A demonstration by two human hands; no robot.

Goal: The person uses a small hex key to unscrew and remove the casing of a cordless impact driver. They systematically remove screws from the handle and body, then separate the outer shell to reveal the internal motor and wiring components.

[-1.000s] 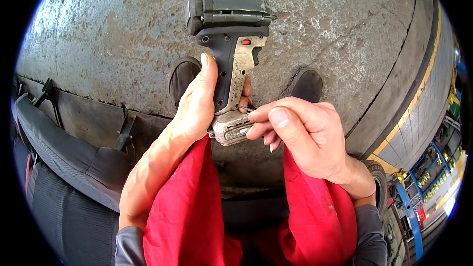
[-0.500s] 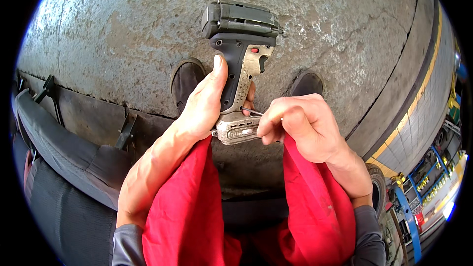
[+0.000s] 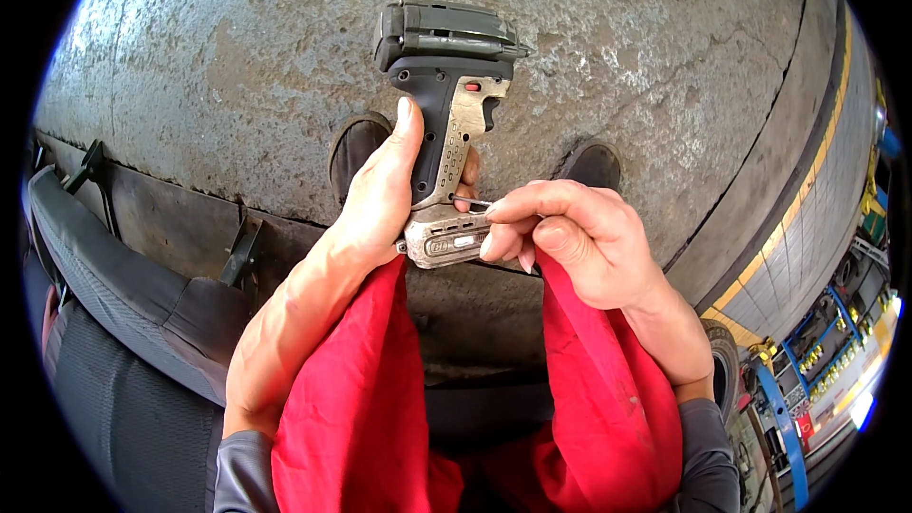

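Note:
A cordless impact driver (image 3: pixel 435 100), dark grey with a worn beige grip panel and a red button, stands upright above the floor between my knees. My left hand (image 3: pixel 372 192) wraps its handle from behind, thumb along the back and fingertips showing past the front. From a screw hole at the handle's base a thin metal rod (image 3: pixel 471 201), looking like a hex key, runs to my right hand (image 3: pixel 597 242). The right index and middle fingers are on the rod, with the thumb a little apart. Its far end is hidden by the fingers.
Beneath is a rough, worn concrete floor (image 3: pixel 684 95), with my dark shoes (image 3: pixel 591 164) on it. A dark car seat (image 3: pixel 133 361) lies at the left. On the right are a tyre (image 3: pixel 724 361), a blue metal post (image 3: pixel 781 427) and shelving with small parts.
The impact driver and my left hand have shifted slightly left. My right fingers have loosened from a tight curl and spread somewhat, still at the rod.

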